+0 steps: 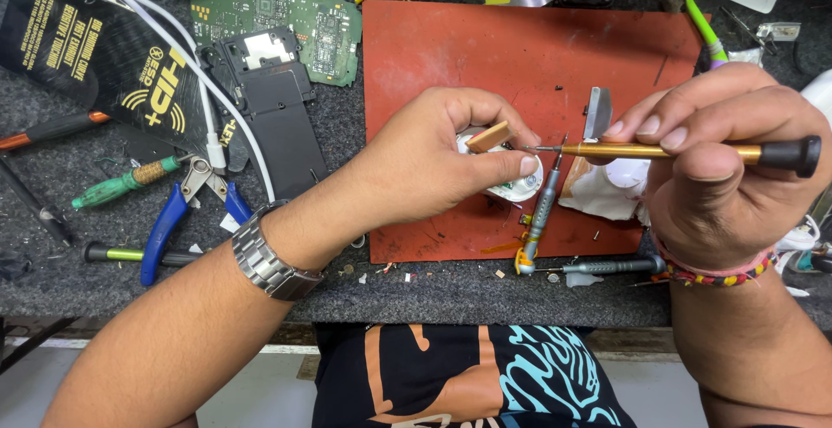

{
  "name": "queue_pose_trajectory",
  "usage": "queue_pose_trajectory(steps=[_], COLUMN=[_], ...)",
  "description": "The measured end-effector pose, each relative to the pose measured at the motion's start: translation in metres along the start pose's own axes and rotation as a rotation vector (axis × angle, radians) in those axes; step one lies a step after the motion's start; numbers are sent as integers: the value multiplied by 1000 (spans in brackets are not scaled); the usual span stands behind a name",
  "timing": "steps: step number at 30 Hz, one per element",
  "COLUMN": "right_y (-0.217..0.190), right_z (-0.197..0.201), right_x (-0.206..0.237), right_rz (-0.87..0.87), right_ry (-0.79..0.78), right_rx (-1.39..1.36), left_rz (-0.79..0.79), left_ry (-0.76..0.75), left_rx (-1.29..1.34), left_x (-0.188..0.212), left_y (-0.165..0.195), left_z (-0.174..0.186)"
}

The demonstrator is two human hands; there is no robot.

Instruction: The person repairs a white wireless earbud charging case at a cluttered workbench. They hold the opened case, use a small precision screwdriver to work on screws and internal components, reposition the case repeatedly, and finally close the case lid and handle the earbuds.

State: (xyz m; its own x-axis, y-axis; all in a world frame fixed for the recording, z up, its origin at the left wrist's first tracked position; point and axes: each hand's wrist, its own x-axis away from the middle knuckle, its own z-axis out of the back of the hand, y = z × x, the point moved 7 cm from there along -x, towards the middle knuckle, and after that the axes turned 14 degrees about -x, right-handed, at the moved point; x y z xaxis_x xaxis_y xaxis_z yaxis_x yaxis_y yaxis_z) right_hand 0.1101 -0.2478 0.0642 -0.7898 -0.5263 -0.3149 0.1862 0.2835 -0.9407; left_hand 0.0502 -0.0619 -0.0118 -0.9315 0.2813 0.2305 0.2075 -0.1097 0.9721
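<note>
Over the red mat [485, 55], both hands work close together. Left hand [429, 164]: fingers curled shut around a small white round device [518, 187], thumb and forefinger pinching a tan wedge-shaped piece [490, 136] at its top. Right hand [719, 164]: fingers closed on a gold screwdriver [667, 151] with black end cap, held level, tip pointing left and meeting the device just beside the left thumb. Grey screwdriver [539, 218] lies on the mat below the device; another grey screwdriver [607, 266] rests on the dark tabletop [451, 294]. Blue-handled pliers [173, 220] and a green circuit board [286, 21] lie well apart to the left.
</note>
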Motion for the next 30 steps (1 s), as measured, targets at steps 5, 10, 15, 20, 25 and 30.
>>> queue_pose_trajectory(steps=[5,10,15,20,25,30], right_y=[1,0,-2,-3,-5,-7], right_z=[1,-1,-1,-3,-5,-6], right_x=[-1,-1,-2,-3,-2,-5], right_rz=[-23,-29,-30,1,28,10], right_ry=[-14,-13,-7,-35,-26,-43], right_rx=[-5,7,48,27,28,65], left_rz=[12,4,6,-43,-59,-38], left_ry=[-6,-6,1,-8,-22,-23], left_rx=[20,16,36,112,145,137], left_x=[-1,-1,-1,-3,-4,-3], left_y=[1,1,-4,-6,-7,-8], left_z=[0,0,-2,-4,-7,-7])
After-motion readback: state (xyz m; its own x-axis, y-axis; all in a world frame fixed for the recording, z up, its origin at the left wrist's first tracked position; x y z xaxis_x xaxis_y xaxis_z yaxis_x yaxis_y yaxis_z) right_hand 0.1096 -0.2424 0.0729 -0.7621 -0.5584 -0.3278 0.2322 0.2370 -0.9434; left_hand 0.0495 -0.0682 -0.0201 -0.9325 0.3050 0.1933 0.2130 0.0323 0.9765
